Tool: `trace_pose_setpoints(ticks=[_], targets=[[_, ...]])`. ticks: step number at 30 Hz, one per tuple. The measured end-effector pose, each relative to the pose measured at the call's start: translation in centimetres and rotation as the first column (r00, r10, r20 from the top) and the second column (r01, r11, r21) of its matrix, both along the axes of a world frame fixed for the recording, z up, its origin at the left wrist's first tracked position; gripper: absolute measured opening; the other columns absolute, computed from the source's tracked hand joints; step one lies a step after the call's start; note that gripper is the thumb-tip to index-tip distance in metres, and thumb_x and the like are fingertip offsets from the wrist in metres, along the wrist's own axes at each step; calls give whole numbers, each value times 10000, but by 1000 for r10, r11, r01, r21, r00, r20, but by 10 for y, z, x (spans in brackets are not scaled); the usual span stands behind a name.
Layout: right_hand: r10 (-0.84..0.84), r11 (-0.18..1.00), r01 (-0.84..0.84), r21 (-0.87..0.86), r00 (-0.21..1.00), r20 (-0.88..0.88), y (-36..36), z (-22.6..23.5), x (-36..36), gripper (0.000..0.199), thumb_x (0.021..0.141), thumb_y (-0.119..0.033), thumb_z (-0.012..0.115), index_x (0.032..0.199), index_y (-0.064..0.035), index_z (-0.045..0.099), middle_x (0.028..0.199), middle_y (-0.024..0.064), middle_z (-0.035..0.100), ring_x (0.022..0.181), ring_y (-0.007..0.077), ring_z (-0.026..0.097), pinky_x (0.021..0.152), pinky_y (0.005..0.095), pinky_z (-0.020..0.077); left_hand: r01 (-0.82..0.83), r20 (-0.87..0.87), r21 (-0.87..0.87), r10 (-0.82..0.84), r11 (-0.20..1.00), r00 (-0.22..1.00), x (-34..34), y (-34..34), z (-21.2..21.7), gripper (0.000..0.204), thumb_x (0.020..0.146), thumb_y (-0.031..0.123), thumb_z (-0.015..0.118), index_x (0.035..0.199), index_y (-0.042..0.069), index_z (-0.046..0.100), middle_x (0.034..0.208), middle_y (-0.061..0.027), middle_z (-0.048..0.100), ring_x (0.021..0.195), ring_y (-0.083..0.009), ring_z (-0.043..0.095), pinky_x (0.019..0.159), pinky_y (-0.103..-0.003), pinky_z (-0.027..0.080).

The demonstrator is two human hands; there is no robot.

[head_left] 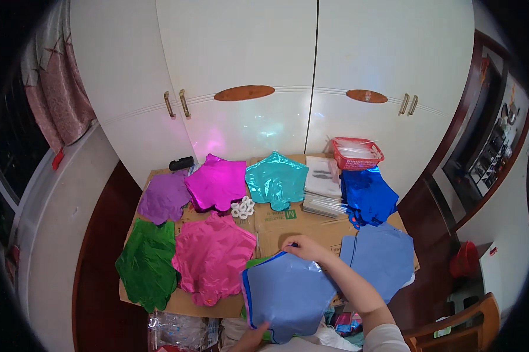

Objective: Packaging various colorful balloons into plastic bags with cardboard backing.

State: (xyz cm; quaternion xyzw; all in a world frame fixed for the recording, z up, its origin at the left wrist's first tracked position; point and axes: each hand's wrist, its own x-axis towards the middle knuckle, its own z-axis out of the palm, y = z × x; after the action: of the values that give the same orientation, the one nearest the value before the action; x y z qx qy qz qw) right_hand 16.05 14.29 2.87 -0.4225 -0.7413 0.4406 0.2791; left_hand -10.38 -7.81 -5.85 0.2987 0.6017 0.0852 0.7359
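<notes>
Fingers of the right hand [302,247] pinch the top edge of a pale blue foil balloon [288,293], a flat star shape with a darker blue rim that lies at the near edge of the desk [288,226], in front of the person. Down at the bottom of the picture the left hand [251,339] grips the balloon's lower edge, though it is partly cut off by the frame, so the hold looks like a pinch rather than a full grasp.

Just right of the held balloon lies another pale blue balloon [383,258], flat on the brown cardboard that covers the desk. To the left sits a pink balloon [213,258], and beyond it a green one [147,264] at the desk's left edge. Farther back lie a purple balloon [163,196], a magenta balloon [217,183], a teal balloon [276,179] and a stack of dark blue balloons [367,196]. A cluster of small white rings [242,207] rests between the magenta and pink ones. A red basket [357,154] stands at the far right corner, near the white cupboard doors [247,70].
</notes>
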Motion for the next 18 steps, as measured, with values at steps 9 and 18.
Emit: trace_pose_setpoints(ticks=[9, 18], targets=[[-305, 944, 274, 184, 938, 168, -6, 5, -9, 150, 827, -168, 581, 891, -56, 657, 832, 130, 663, 779, 264, 647, 704, 352, 503, 323, 220, -13, -313, 946, 924, 40, 7, 42, 551, 899, 327, 565, 1315, 2, 407, 1278, -85, 504, 1141, -187, 494, 991, -307, 369], [-187, 973, 135, 185, 935, 301, -18, 9, 4, 196, 834, -236, 581, 868, -55, 646, 826, 156, 655, 788, 335, 632, 709, 408, 500, -42, 570, -303, 216, 952, 793, 17, 4, 32, 631, 883, 287, 571, 1387, 23, 298, 1365, -103, 439, 1219, -224, 454, 1050, -355, 341]])
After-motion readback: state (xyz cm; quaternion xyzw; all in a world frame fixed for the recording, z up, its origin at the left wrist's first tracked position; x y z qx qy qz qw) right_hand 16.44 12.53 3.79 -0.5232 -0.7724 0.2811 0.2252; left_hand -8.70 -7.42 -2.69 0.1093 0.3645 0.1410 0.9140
